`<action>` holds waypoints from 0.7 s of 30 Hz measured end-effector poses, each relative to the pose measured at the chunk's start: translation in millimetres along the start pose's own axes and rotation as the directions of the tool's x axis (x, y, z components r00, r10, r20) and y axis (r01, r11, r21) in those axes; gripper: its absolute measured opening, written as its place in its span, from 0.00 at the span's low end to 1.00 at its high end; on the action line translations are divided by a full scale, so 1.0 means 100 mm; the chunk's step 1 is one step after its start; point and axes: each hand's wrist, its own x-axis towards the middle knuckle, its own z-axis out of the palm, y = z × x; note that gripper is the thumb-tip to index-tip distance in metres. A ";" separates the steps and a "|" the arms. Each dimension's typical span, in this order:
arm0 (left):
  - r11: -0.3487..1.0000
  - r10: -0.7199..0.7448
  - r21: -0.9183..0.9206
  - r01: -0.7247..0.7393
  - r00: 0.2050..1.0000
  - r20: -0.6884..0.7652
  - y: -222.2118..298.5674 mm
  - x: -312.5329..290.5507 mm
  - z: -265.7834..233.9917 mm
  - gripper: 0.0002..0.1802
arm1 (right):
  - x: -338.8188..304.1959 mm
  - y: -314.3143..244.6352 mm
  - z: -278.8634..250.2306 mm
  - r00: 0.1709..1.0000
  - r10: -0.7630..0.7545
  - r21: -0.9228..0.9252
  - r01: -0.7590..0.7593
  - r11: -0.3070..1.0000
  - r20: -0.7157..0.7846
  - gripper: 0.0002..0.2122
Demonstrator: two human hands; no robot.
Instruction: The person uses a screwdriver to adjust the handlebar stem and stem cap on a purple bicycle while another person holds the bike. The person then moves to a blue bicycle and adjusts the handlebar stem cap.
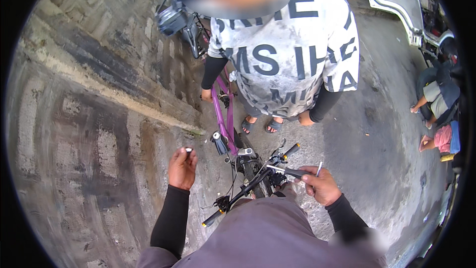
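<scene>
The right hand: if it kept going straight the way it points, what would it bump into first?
Probably the handlebar, with the tool in the right hand touching first; depth is unclear.

My left forearm, black-sleeved, extends forward; the left hand is held up, its fingers pinched at the tips. My right forearm, likewise sleeved, slants inward, the right hand gripping with curled fingers.

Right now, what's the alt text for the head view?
A person's right hand holds a dark-handled tool and a thin white stick near the handlebar of a purple bicycle; the left hand pinches a small pale object. Another person in a printed white shirt stands beside the bicycle.
</scene>
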 end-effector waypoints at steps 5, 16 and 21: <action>0.995 -0.101 0.034 0.096 0.965 0.244 -0.30 -0.09 0.57 0.10 | 0.03 0.19 0.11 0.995 -0.097 0.225 0.091 0.970 0.019 0.22; 0.956 -0.295 0.092 0.280 0.891 0.346 -0.81 -0.01 1.11 0.17 | -0.01 0.42 0.19 0.979 -0.186 0.196 0.200 0.960 -0.086 0.21; 0.923 -0.044 0.366 -0.116 0.915 0.400 -0.91 0.06 1.23 0.17 | -0.08 0.39 0.09 0.953 -0.276 0.142 0.292 0.946 -0.122 0.20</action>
